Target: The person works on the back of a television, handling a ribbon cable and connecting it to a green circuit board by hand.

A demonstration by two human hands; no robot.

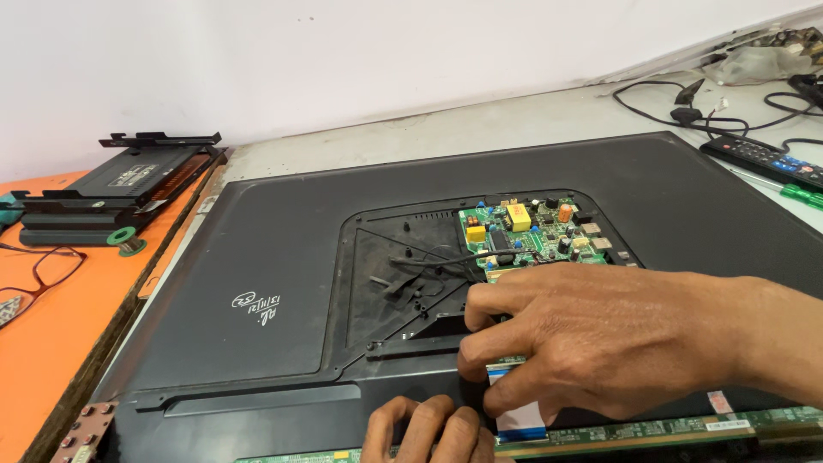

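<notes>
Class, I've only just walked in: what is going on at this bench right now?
A person is working on the open back of a flat television lying face down on a bench. The right hand presses its fingers on a flat ribbon cable just below the green circuit board. The left hand rests at the near edge beside it. A remote control and eyeglasses lie off to the sides.

Loads of open room on the left half of the TV back panel, nothing sitting on it. Right side's tighter: green circuit board w/ a black wire across the recess, plus remote and cables behind.
</notes>
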